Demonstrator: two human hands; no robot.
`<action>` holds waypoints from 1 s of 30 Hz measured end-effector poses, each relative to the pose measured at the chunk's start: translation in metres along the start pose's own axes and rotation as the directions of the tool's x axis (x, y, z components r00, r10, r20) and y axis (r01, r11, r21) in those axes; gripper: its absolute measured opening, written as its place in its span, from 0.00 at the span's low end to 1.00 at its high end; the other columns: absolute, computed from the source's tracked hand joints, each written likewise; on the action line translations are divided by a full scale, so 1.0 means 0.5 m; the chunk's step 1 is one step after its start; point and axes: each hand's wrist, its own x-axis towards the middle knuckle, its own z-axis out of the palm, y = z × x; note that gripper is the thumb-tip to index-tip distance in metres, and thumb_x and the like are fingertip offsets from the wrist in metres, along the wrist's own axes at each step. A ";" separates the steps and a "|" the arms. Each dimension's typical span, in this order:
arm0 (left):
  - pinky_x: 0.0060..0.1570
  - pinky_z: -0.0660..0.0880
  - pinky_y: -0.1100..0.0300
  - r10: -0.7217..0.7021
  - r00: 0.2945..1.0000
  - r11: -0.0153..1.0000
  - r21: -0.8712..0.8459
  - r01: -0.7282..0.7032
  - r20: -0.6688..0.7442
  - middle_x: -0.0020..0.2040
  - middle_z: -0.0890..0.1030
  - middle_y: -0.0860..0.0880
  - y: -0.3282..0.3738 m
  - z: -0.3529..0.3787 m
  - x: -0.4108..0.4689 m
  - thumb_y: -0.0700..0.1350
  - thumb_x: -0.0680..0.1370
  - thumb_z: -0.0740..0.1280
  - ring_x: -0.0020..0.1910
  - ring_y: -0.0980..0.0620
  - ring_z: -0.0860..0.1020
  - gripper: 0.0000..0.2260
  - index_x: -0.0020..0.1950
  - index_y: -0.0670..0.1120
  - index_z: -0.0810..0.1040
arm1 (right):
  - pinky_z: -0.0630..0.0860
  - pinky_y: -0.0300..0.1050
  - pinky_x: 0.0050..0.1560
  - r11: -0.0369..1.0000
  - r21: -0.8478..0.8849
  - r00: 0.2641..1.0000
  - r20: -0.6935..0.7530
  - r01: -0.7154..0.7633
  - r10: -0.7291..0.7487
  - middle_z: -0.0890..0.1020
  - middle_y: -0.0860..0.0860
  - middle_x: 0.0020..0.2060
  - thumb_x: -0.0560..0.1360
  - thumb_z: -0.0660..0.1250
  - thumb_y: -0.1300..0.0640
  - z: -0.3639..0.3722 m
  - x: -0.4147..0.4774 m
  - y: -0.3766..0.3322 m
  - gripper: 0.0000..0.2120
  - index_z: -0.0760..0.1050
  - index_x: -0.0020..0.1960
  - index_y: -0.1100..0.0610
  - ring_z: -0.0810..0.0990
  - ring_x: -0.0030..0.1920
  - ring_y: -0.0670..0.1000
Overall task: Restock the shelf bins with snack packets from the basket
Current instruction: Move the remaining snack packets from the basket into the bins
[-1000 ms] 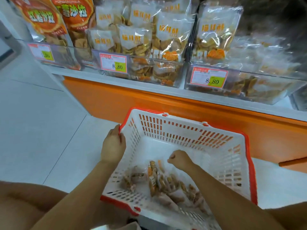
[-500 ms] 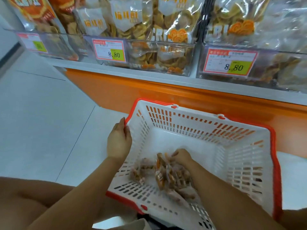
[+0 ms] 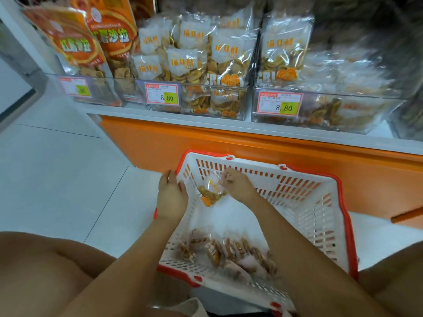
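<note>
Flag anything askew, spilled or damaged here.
Nothing spilled or damaged. The orange bags in the left bin lean to the left, and the packets in the basket lie heaped at its near end.

A white basket (image 3: 320,213) with a red rim, a small heap of see-through snack packets (image 3: 229,250) at its near end, one more packet (image 3: 210,191) held up near its far end in the pinch of the right hand (image 3: 235,184), and clear shelf bins (image 3: 199,104) above, packed with upright bags (image 3: 229,56).
</note>
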 end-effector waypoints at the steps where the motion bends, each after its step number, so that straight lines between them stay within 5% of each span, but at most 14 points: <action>1: 0.65 0.67 0.52 0.023 1.000 0.997 -0.071 -0.024 -0.020 0.71 0.66 0.39 0.016 0.001 -0.009 0.46 0.83 0.56 0.69 0.41 0.67 0.21 0.74 0.38 0.63 | 0.67 0.39 0.32 1.000 0.015 0.999 -0.029 0.027 -0.026 0.74 0.53 0.39 0.79 0.62 0.61 -0.013 -0.011 -0.019 0.05 0.70 0.44 0.57 0.73 0.38 0.53; 3: 0.62 0.69 0.54 -0.043 0.999 0.959 -0.283 0.036 -0.022 0.66 0.72 0.41 0.055 0.000 -0.027 0.50 0.82 0.57 0.65 0.43 0.72 0.21 0.71 0.39 0.66 | 0.69 0.37 0.32 0.993 0.102 0.995 -0.087 0.056 -0.047 0.75 0.53 0.39 0.81 0.59 0.60 -0.042 -0.038 -0.056 0.04 0.69 0.47 0.57 0.73 0.38 0.52; 7: 0.39 0.78 0.59 -0.116 0.983 0.695 -0.696 0.180 0.139 0.43 0.82 0.41 0.127 -0.021 -0.071 0.53 0.82 0.55 0.40 0.48 0.80 0.21 0.53 0.35 0.77 | 0.73 0.42 0.37 0.986 0.121 0.973 -0.212 0.118 -0.091 0.77 0.54 0.41 0.83 0.55 0.55 -0.090 -0.093 -0.120 0.07 0.69 0.50 0.56 0.76 0.39 0.49; 10: 0.36 0.76 0.56 -0.013 0.997 0.650 -0.757 0.064 0.073 0.35 0.78 0.40 0.177 -0.038 -0.096 0.50 0.83 0.55 0.33 0.49 0.77 0.22 0.46 0.33 0.78 | 0.72 0.46 0.36 0.980 0.073 0.929 -0.340 0.185 -0.149 0.77 0.54 0.38 0.82 0.56 0.51 -0.117 -0.125 -0.160 0.10 0.69 0.48 0.56 0.74 0.36 0.50; 13: 0.35 0.76 0.58 0.021 1.000 0.600 -0.800 -0.001 0.015 0.39 0.80 0.34 0.229 -0.061 -0.106 0.51 0.83 0.55 0.34 0.44 0.78 0.23 0.47 0.32 0.78 | 0.69 0.40 0.30 0.944 0.236 0.886 -0.451 0.232 -0.106 0.75 0.50 0.32 0.79 0.61 0.47 -0.151 -0.168 -0.200 0.13 0.71 0.46 0.57 0.72 0.31 0.45; 16: 0.30 0.74 0.64 -0.025 0.999 0.516 -0.857 -0.010 -0.027 0.38 0.80 0.39 0.283 -0.083 -0.108 0.50 0.83 0.54 0.34 0.48 0.77 0.21 0.48 0.36 0.79 | 0.72 0.36 0.30 0.884 0.416 0.929 -0.366 0.215 -0.054 0.79 0.50 0.32 0.76 0.65 0.43 -0.191 -0.206 -0.233 0.17 0.75 0.51 0.58 0.75 0.30 0.44; 19: 0.41 0.78 0.51 -0.004 0.997 0.483 -0.874 -0.061 -0.072 0.36 0.80 0.39 0.334 -0.101 -0.101 0.53 0.83 0.55 0.36 0.41 0.79 0.21 0.43 0.40 0.78 | 0.73 0.37 0.35 0.864 0.461 0.962 -0.259 0.203 -0.088 0.80 0.49 0.30 0.75 0.69 0.50 -0.211 -0.225 -0.254 0.11 0.79 0.49 0.58 0.77 0.31 0.44; 21: 0.46 0.78 0.43 0.040 0.997 0.478 -0.874 -0.083 -0.073 0.34 0.79 0.41 0.363 -0.108 -0.090 0.54 0.82 0.56 0.38 0.39 0.79 0.22 0.40 0.40 0.77 | 0.71 0.36 0.32 0.855 0.454 0.944 -0.311 0.251 -0.112 0.78 0.49 0.28 0.75 0.70 0.54 -0.230 -0.230 -0.269 0.05 0.78 0.46 0.56 0.74 0.28 0.43; 23: 0.49 0.78 0.45 0.099 0.993 0.475 -0.874 -0.105 -0.065 0.33 0.79 0.49 0.391 -0.116 -0.073 0.53 0.82 0.57 0.39 0.47 0.80 0.19 0.38 0.45 0.78 | 0.71 0.33 0.31 0.867 0.381 0.907 -0.390 0.319 -0.163 0.79 0.50 0.31 0.75 0.70 0.56 -0.265 -0.235 -0.288 0.03 0.78 0.47 0.55 0.75 0.29 0.42; 28: 0.54 0.69 0.71 0.237 0.969 0.660 -0.719 -0.216 -0.074 0.59 0.76 0.52 0.438 -0.132 -0.019 0.44 0.81 0.59 0.56 0.58 0.73 0.15 0.67 0.44 0.72 | 0.80 0.45 0.48 0.909 0.172 0.797 -0.560 0.378 -0.225 0.83 0.51 0.47 0.74 0.71 0.58 -0.389 -0.230 -0.320 0.10 0.75 0.54 0.56 0.82 0.46 0.48; 30: 0.55 0.69 0.66 0.248 0.965 0.719 -0.652 -0.243 -0.086 0.62 0.74 0.50 0.444 -0.127 0.005 0.42 0.81 0.60 0.56 0.58 0.72 0.18 0.70 0.43 0.69 | 0.78 0.41 0.45 0.912 0.073 0.757 -0.587 0.403 -0.287 0.83 0.48 0.45 0.73 0.72 0.57 -0.426 -0.222 -0.334 0.09 0.73 0.49 0.53 0.82 0.44 0.45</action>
